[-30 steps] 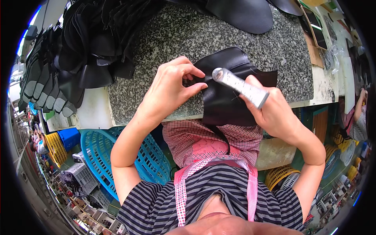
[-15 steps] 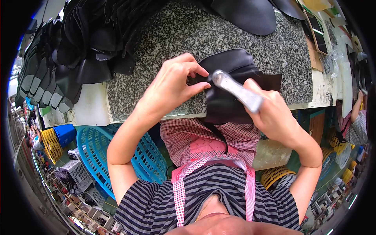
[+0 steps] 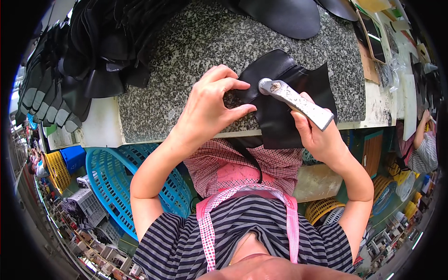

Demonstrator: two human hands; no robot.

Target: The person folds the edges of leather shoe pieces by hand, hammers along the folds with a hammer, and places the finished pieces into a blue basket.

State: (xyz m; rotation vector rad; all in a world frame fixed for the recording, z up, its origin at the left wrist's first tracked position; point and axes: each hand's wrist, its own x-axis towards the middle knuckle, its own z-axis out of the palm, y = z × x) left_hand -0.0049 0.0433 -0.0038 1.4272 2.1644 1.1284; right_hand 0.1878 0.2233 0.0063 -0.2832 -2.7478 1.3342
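Observation:
My right hand (image 3: pixel 322 137) is closed around a worn metal hammer (image 3: pixel 298 103). Its round face meets the black leather piece (image 3: pixel 280 119) near that piece's left edge. The leather is folded or layered, with a seam-like ridge running across it, and it lies on the speckled stone slab (image 3: pixel 182 102), its lower part hanging over the front edge. My left hand (image 3: pixel 207 100) hovers at the leather's left side, thumb and index finger apart with nothing visible between them. The hammer's handle is hidden by its head and my right hand.
Black leather pieces (image 3: pixel 100 42) are heaped at the back left, beside grey-tipped ones (image 3: pixel 49 95). Another rounded black piece (image 3: pixel 284 18) lies at the slab's far side. A phone-like dark panel (image 3: pixel 371 35) sits at the right. Blue baskets (image 3: pixel 109 186) stand below the table's left front.
The leather piece has turned counterclockwise. My left thumb and index finger have come off its edge. The hammer, blurred before, is now sharp and a little further right on the leather.

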